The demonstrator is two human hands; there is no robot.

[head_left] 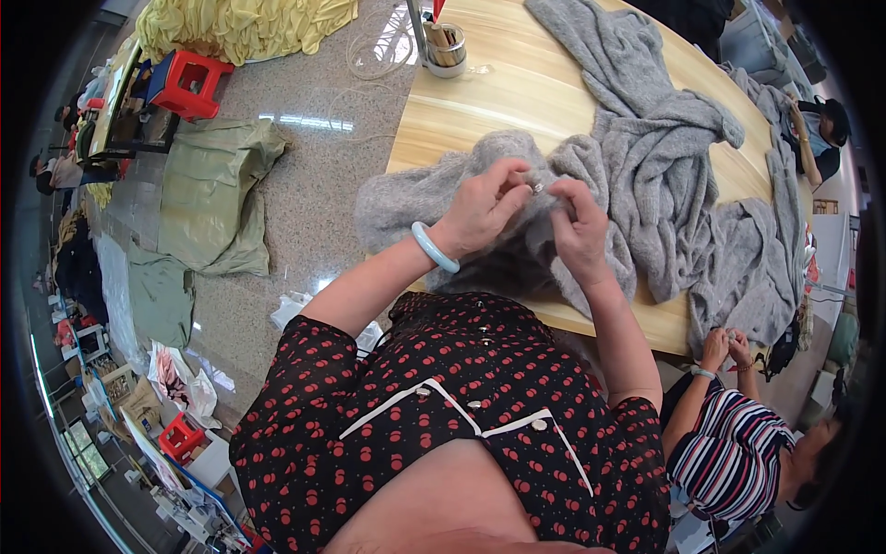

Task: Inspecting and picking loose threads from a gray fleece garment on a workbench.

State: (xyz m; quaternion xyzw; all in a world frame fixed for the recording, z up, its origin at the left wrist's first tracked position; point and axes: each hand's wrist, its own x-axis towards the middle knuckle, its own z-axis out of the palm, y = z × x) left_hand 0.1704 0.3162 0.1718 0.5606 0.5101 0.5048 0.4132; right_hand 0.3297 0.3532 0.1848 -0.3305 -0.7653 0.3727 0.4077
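The left hand (pixel 478 212) and right hand (pixel 583 233) pinch a fuzzy grey garment (pixel 406 205) with fingertips close together, a shiny bit between them too small to identify. The garment lies over the near left corner of the table (pixel 498 102), overhanging its left edge. More grey garments (pixel 657 217) stretch rightward, and a cup of tools (pixel 447 57) stands by the left edge, farther back.

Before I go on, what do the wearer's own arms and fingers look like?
The left fingers and right fingers are ungloved. The left arm wears a smooth, rounded, pale blue bangle at the wrist; the right arm shows none. The left sleeve and right sleeve are short and black, printed with red dots.
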